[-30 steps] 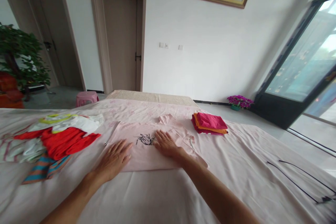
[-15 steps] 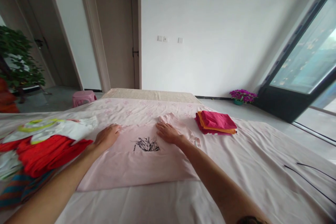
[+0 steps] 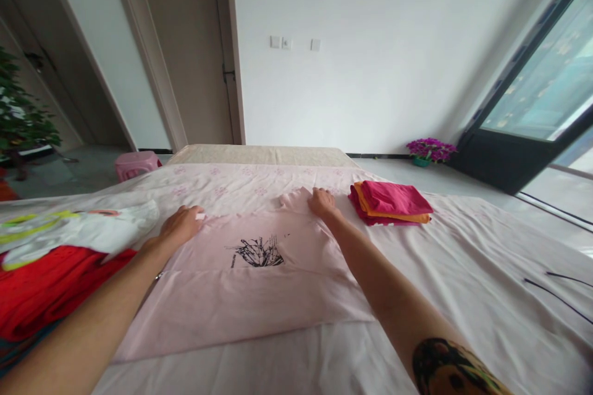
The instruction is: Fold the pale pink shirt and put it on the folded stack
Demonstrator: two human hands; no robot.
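A pale pink T-shirt (image 3: 250, 302) with a black line print lies spread on the bed, its neck end away from me. My left hand (image 3: 183, 223) is closed on its far left edge, and a small whitish bit shows at the fingertips. At the far right, by the sleeve, my right hand (image 3: 323, 202) has its fingers curled on the cloth. The right side of the T-shirt looks partly folded inward, and my right forearm hides some of it.
A folded stack of magenta and orange clothes (image 3: 393, 202) sits right of my right hand. Loose red clothing (image 3: 60, 281) and white clothing (image 3: 115, 231) lie beside my left arm. Dark cords (image 3: 556, 299) rest at the right. A pink stool (image 3: 136, 163) stands beyond the bed.
My right hand has moved right and away from me, from lying flat on the T-shirt to gripping near its sleeve. My left hand has closed on the left edge. The view has shifted.
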